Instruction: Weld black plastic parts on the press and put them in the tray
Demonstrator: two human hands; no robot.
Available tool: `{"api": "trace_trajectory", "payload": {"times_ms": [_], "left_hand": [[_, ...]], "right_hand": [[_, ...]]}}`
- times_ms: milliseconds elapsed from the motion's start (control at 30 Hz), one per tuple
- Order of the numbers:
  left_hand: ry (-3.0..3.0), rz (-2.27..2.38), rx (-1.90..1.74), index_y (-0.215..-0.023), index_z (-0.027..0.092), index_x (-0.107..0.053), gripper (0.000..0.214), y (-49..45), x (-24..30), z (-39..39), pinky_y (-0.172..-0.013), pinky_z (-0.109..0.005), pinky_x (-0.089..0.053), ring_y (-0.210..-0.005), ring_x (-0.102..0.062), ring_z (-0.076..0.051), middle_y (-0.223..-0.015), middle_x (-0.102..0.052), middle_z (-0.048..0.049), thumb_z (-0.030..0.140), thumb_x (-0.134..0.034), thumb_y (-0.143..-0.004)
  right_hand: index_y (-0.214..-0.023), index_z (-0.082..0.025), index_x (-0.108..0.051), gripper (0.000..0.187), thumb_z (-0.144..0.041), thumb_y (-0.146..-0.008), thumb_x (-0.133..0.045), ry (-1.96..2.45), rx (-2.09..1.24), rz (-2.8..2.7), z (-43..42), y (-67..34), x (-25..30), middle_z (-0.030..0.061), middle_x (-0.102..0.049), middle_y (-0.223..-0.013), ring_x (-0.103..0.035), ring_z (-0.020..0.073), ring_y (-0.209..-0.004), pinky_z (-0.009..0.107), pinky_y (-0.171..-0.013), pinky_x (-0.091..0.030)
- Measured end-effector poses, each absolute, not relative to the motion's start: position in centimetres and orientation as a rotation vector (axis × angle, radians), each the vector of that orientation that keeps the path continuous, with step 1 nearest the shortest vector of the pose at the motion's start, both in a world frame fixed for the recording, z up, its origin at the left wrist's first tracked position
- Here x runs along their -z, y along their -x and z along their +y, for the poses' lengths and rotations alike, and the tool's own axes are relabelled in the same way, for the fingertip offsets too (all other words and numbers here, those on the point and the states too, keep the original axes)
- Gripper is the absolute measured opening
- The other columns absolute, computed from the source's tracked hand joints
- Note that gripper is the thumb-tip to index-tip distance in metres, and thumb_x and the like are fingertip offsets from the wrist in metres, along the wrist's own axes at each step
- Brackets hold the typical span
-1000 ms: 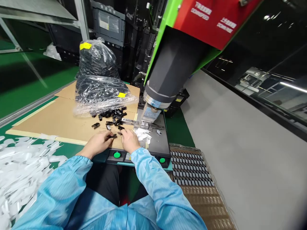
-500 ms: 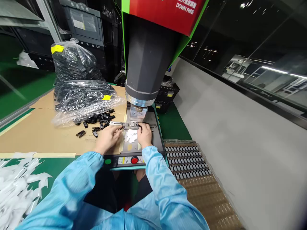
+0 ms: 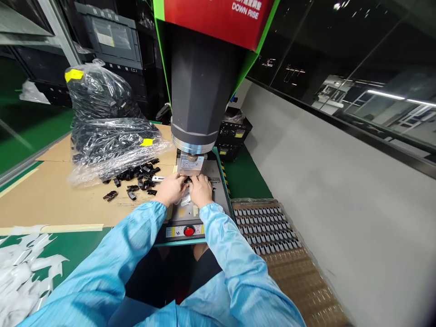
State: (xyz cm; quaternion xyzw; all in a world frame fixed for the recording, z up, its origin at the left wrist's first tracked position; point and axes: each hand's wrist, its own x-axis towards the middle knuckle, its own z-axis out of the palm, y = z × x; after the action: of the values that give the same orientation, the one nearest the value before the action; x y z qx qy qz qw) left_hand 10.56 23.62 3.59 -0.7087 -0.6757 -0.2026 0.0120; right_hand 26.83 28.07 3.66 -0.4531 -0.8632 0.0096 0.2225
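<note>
My left hand [image 3: 170, 190] and my right hand [image 3: 201, 190] are close together at the metal fixture [image 3: 214, 180], just under the press's metal block [image 3: 191, 163]. The fingers of both are bent and closed, fingertips almost meeting over a small black plastic part [image 3: 188, 180]. My fingers hide most of that part, and how it sits in the fixture cannot be seen. White thin scraps [image 3: 185, 199] lie on the grey machine plate [image 3: 182, 220] between my wrists. Left of my left hand is a pile of loose black plastic parts [image 3: 145, 171].
The press [image 3: 199, 91] stands over the fixture; its base has a red button [image 3: 189, 230]. Clear bags of black parts [image 3: 109, 131] are behind left. White strips [image 3: 30, 263] lie at the near left. A brown tray [image 3: 296, 281] holding rows of grey parts is at right.
My left hand has moved right and slightly up from the fixture's left side, bringing a small black part to my right hand. A black part now lies where the left hand was.
</note>
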Motion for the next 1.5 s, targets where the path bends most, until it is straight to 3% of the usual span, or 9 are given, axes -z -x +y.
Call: {"api": "trace_trajectory", "payload": {"times_ms": [200,300,533,667,833,967,1267,1500], "left_hand": [[2.246,-2.150,0.837,-0.157,0.018,-0.052,0.063,-8.5,-4.2,17.0,-0.109,-0.047,-0.052,-0.129,-0.062,-0.034,-0.142,-0.063,-0.0177,0.051,-0.055,-0.104],[2.305,-2.127,0.810,-0.151,0.022,-0.059,0.060,-6.5,-2.3,11.1,-0.114,-0.050,-0.049,-0.135,-0.059,-0.036,-0.147,-0.062,-0.0153,0.055,-0.060,-0.101],[2.332,-2.171,0.504,-0.160,0.031,-0.053,0.065,-5.2,0.9,4.9,-0.113,-0.056,-0.044,-0.139,-0.054,-0.039,-0.163,-0.052,-0.0126,0.030,-0.062,-0.096],[2.315,-2.195,0.477,-0.159,0.033,-0.055,0.067,-5.5,0.2,5.5,-0.112,-0.056,-0.044,-0.139,-0.053,-0.040,-0.159,-0.055,-0.0129,0.030,-0.067,-0.093],[2.309,-2.239,0.563,-0.155,0.031,-0.059,0.059,-5.5,-0.1,5.9,-0.113,-0.056,-0.043,-0.138,-0.054,-0.038,-0.156,-0.058,-0.0134,0.041,-0.066,-0.097],[2.274,-2.272,0.725,-0.147,0.029,-0.066,0.052,-5.9,-0.4,7.0,-0.112,-0.054,-0.045,-0.136,-0.057,-0.036,-0.149,-0.063,-0.0127,0.053,-0.062,-0.100],[2.295,-2.229,0.713,-0.146,0.028,-0.066,0.052,-7.7,-0.4,8.1,-0.109,-0.055,-0.046,-0.137,-0.056,-0.037,-0.151,-0.063,-0.0122,0.055,-0.059,-0.102],[2.311,-2.228,0.712,-0.146,0.027,-0.066,0.052,-8.3,-0.3,9.2,-0.113,-0.059,-0.043,-0.142,-0.052,-0.039,-0.157,-0.058,-0.0141,0.055,-0.059,-0.102]], "right_hand": [[-0.148,-0.025,-0.063,0.046,-0.025,-0.102,-0.059,1.069,-0.264,-2.258,25.4,-33.4,-3.8,0.0116,-0.062,-0.139,-0.055,0.0285,-0.129,0.043,-0.115,-0.048],[-0.151,-0.026,-0.061,0.052,-0.027,-0.099,-0.064,1.021,-0.284,-2.302,22.8,-39.4,-2.7,0.0109,-0.062,-0.145,-0.053,0.0303,-0.135,0.048,-0.120,-0.045],[-0.157,-0.030,-0.054,0.068,-0.020,-0.092,-0.069,1.179,-0.173,-2.525,19.7,-46.8,-0.1,0.0075,-0.057,-0.160,-0.042,0.0344,-0.153,0.057,-0.125,-0.034],[-0.155,-0.032,-0.056,0.068,-0.019,-0.091,-0.072,1.211,-0.082,-2.538,19.9,-46.8,0.2,0.0069,-0.056,-0.161,-0.041,0.0348,-0.154,0.058,-0.125,-0.030],[-0.147,-0.029,-0.064,0.051,-0.025,-0.096,-0.069,1.163,-0.118,-2.472,19.4,-45.1,-0.7,0.0099,-0.062,-0.151,-0.043,0.0357,-0.149,0.056,-0.120,-0.034],[-0.134,-0.028,-0.072,0.033,-0.030,-0.102,-0.066,1.027,-0.274,-2.481,18.8,-40.8,-1.5,0.0108,-0.068,-0.127,-0.055,0.0310,-0.126,0.048,-0.107,-0.043],[-0.132,-0.026,-0.070,0.034,-0.032,-0.099,-0.075,0.925,-0.374,-2.564,21.3,-33.7,-1.3,0.0095,-0.066,-0.125,-0.054,0.0299,-0.122,0.047,-0.107,-0.039],[-0.119,-0.025,-0.074,0.020,-0.027,-0.099,-0.071,0.908,-0.429,-2.459,21.9,-34.0,-0.7,0.0076,-0.067,-0.118,-0.056,0.0270,-0.118,0.042,-0.103,-0.041]]}}
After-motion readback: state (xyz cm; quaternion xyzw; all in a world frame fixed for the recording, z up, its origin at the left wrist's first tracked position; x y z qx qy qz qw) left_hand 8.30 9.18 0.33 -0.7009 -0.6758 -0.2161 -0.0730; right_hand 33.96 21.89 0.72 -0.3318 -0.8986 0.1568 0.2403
